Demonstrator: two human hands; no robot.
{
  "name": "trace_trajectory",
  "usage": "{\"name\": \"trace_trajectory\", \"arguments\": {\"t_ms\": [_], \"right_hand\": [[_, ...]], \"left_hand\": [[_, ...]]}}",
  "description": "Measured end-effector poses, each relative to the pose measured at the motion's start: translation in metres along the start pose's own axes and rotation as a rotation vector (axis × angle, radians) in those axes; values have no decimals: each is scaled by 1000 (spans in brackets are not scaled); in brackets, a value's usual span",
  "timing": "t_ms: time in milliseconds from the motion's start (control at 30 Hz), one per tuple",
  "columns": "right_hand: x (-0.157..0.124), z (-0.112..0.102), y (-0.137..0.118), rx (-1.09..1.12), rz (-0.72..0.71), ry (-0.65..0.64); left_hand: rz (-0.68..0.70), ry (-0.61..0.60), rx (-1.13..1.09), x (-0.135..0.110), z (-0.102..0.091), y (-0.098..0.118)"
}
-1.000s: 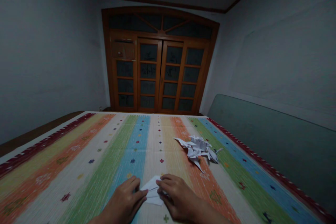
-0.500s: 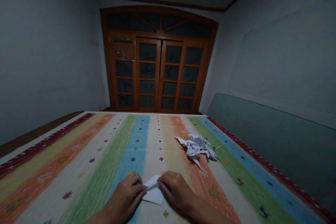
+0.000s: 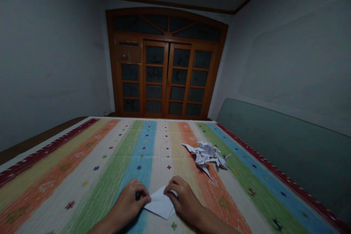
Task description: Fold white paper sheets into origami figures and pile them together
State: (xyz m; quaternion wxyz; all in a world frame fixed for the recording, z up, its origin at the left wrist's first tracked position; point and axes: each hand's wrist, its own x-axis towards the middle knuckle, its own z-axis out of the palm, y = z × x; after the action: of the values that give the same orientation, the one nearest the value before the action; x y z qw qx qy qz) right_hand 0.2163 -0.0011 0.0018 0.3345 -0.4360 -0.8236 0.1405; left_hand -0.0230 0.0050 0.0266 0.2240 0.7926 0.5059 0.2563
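Observation:
A small folded sheet of white paper (image 3: 159, 204) lies on the striped cloth between my hands, one corner pointing toward me. My left hand (image 3: 133, 198) pinches its left corner between thumb and fingertips. On the right side, my right hand (image 3: 184, 196) has its thumb and bent index finger closed on the paper's edge, covering part of it. Beyond my right hand, a pile of folded white paper figures (image 3: 206, 154) with pointed tips rests on the cloth.
The striped, patterned tablecloth (image 3: 109, 175) covers the table. A pale green panel (image 3: 274, 146) stands along the table's right side. Wooden doors with glass panes (image 3: 168, 76) are at the far end, between pale walls.
The flap that was raised between my fingers now lies flatter, and more of the paper's face shows. My left hand has shifted slightly left, apart from the right.

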Motion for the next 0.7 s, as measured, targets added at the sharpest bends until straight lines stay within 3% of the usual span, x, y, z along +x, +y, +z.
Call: {"name": "trace_trajectory", "arguments": {"t_ms": [233, 467, 567, 700], "right_hand": [[-1, -3, 0, 4, 1, -45], [-2, -10, 1, -23, -81, -93], [-3, -18, 1, -67, -167, -159], [-5, -24, -2, -129, -237, -194]], "left_hand": [[-153, 2, 171, -5, 4, 7], [-186, 18, 233, -8, 0, 8], [-157, 13, 178, -8, -4, 0], [-2, -26, 94, -9, -3, -15]]}}
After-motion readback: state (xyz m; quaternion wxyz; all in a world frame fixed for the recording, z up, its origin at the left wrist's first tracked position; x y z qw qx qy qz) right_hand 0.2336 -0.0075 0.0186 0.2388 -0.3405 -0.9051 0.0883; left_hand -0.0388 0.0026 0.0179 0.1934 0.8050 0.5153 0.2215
